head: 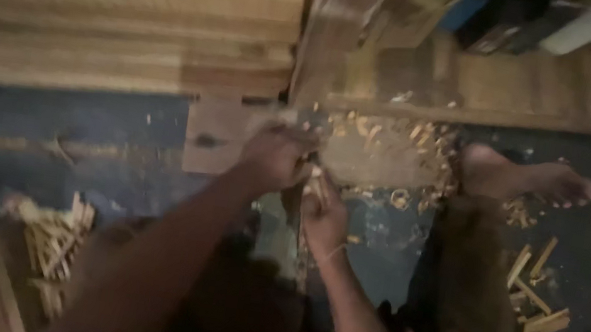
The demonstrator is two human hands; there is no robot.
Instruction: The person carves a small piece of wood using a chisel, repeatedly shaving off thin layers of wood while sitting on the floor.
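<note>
Both hands are clenched on a thin strip of wood [314, 186], my right hand [324, 217] lower down and my left hand [277, 157] closed just above it, though it's blurry so I can't tell if the left also grips a tool. The strip feels light, stiff and splintery, so I'd hold it low on the flat sides. Just past my grip sits a wood block [382, 159] ringed with shavings [415, 199], my bare foot [520, 180] beside it, stacked planks [115, 14] farther back.
</note>
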